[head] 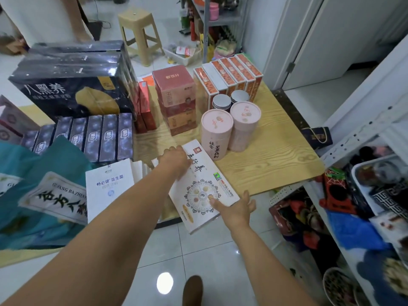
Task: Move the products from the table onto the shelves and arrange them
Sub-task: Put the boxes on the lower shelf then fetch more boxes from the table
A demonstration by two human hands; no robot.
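Observation:
A flat white box with black calligraphy and a round emblem (205,184) lies tilted at the front edge of the wooden table (276,151), partly overhanging it. My left hand (174,161) grips the box's far left edge. My right hand (234,206) holds its near right corner, thumb on top. Other products stand on the table: two pink tubes (217,133), orange boxes (231,76), stacked red boxes (176,96), dark blue slim boxes (97,138), a large black box (72,89) and a white box (110,186).
A white metal shelf unit (357,138) stands at the right, its lower levels holding trays and colourful items. A teal bag (39,195) sits at the left. A beige plastic stool (139,34) and another shelf (212,21) stand behind the table. My shoe (193,290) is on the tiled floor.

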